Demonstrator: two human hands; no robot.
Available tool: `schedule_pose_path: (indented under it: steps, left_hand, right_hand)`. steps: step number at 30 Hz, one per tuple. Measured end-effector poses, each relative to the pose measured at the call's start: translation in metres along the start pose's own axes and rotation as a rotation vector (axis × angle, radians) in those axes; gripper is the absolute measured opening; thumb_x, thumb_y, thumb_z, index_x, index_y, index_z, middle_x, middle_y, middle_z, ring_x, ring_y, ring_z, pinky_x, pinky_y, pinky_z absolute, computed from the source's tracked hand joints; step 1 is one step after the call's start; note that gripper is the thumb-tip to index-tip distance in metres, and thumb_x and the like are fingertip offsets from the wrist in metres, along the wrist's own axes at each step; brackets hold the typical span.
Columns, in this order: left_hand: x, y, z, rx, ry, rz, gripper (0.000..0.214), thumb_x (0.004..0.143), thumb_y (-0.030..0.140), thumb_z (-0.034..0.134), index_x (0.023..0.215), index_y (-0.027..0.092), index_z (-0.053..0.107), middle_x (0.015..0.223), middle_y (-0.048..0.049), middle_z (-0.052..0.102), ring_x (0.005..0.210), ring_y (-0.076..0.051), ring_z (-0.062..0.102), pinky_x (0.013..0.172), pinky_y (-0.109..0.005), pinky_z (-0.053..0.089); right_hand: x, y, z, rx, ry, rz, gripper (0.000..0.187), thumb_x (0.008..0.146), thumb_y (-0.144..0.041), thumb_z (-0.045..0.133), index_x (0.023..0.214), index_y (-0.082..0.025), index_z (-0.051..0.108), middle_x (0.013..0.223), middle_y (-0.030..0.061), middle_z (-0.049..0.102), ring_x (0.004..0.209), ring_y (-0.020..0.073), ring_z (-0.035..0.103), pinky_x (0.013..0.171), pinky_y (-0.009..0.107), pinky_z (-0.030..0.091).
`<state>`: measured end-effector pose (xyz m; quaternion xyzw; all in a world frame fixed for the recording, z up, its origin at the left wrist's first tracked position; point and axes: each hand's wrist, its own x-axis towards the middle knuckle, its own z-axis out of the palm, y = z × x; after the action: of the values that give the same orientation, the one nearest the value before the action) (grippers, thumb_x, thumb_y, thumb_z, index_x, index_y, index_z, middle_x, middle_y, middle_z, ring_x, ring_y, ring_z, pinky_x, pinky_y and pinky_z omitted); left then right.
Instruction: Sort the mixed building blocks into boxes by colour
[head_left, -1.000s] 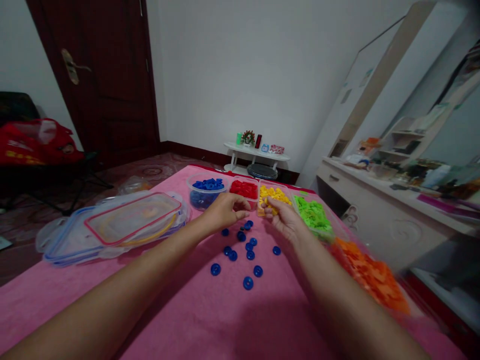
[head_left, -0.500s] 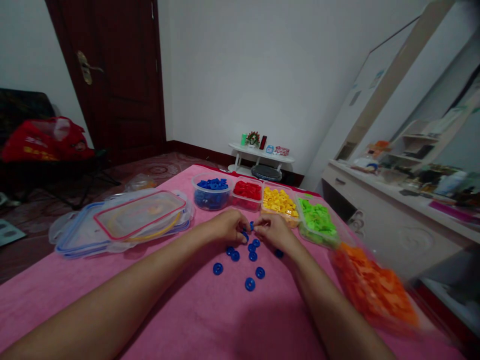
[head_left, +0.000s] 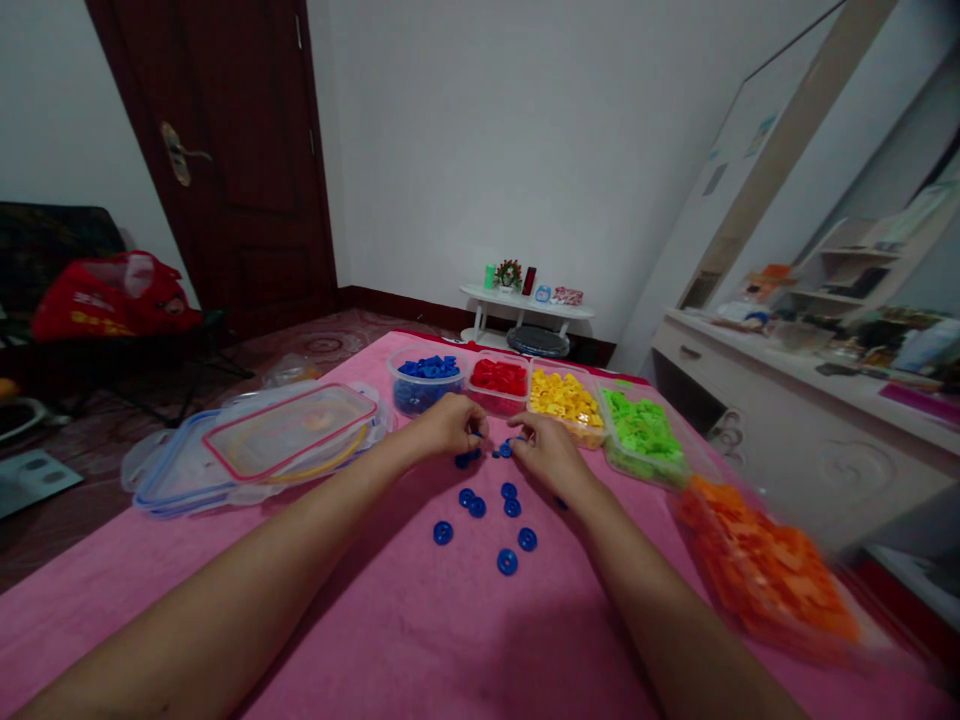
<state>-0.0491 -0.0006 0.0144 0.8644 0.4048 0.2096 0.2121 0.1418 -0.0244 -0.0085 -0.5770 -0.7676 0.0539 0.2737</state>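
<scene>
Several round blue toy wheels (head_left: 507, 561) with a hole in the middle lie scattered on the pink cloth (head_left: 375, 620). My left hand (head_left: 454, 425) is closed in a pinch, with a bit of blue showing at its fingertips; more blue wheels (head_left: 465, 460) lie just under it. Opposite it, my right hand (head_left: 551, 450) has its thumb and fingers bent around a blue wheel (head_left: 505, 450) at their tips. The fingers partly hide both held pieces. Another blue piece (head_left: 562, 504) shows beside my right wrist.
Behind the hands stand tubs of blue pieces (head_left: 426, 390), red pieces (head_left: 499, 378), yellow pieces (head_left: 566, 398) and green pieces (head_left: 643, 430). A box of orange pieces (head_left: 765, 570) is at the right. Stacked clear lids (head_left: 285, 440) lie left. A dresser (head_left: 720, 365) stands beyond.
My hands have moved apart, the left one going slightly left and away from me. Fewer wheels lie in the middle group, and blue pieces now show under my left hand.
</scene>
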Motion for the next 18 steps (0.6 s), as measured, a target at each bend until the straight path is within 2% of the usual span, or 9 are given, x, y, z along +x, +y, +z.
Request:
schedule_pose_path:
  steps: [3,5,7,10,15,18]
  left_hand:
    - [-0.001,-0.01,-0.004,0.007,-0.075,-0.049,0.018,0.066,0.013,0.062,0.081,0.013,0.072,0.067,-0.0026,0.067,0.057,-0.01,0.055,0.053,-0.019,0.037]
    - [-0.003,-0.017,-0.001,0.015,-0.159,-0.054,0.028,0.063,0.016,0.066,0.091,0.015,0.071,0.075,-0.0027,0.069,0.061,-0.011,0.057,0.055,-0.019,0.038]
    - [-0.005,-0.021,0.005,0.064,-0.183,-0.033,0.037,0.059,0.016,0.07,0.096,0.018,0.07,0.08,-0.0017,0.068,0.064,-0.011,0.056,0.056,-0.019,0.038]
    - [-0.006,-0.02,0.011,0.144,-0.146,-0.016,0.031,0.058,0.015,0.067,0.089,0.018,0.069,0.078,-0.0005,0.067,0.064,-0.011,0.055,0.056,-0.019,0.036]
    - [-0.005,-0.012,0.015,0.242,-0.104,-0.081,0.017,0.066,0.014,0.057,0.079,0.015,0.068,0.075,-0.0043,0.068,0.064,-0.014,0.057,0.054,-0.022,0.036]
    - [-0.005,-0.012,0.017,0.224,-0.03,-0.101,0.027,0.067,0.015,0.056,0.092,0.015,0.067,0.085,-0.0062,0.069,0.072,-0.016,0.06,0.06,-0.022,0.04]
  right_hand:
    - [0.004,0.003,0.013,-0.041,-0.038,-0.026,0.035,0.074,-0.016,0.058,0.108,-0.017,0.066,0.095,0.0094,0.067,0.086,0.0188,0.059,0.076,0.028,0.041]
    - [0.003,0.007,0.02,-0.058,-0.099,-0.028,0.027,0.075,-0.018,0.061,0.1,-0.018,0.069,0.097,0.01,0.067,0.091,0.0206,0.059,0.079,0.029,0.041]
    - [0.001,0.009,0.022,-0.049,-0.131,-0.03,0.02,0.073,-0.018,0.063,0.091,-0.018,0.071,0.091,0.0085,0.068,0.088,0.0207,0.06,0.077,0.029,0.042]
    - [0.0,0.012,0.017,0.025,-0.1,-0.069,0.017,0.072,-0.014,0.062,0.086,-0.018,0.071,0.086,0.0058,0.069,0.083,0.0185,0.061,0.076,0.028,0.042]
    - [0.004,0.017,0.012,0.045,0.122,-0.05,0.02,0.075,-0.013,0.058,0.092,-0.014,0.07,0.093,0.0092,0.069,0.089,0.0198,0.059,0.083,0.03,0.042]
    - [0.007,0.019,0.019,0.037,0.066,-0.089,0.024,0.075,-0.01,0.056,0.094,-0.014,0.069,0.095,0.0098,0.069,0.091,0.0198,0.059,0.085,0.031,0.042]
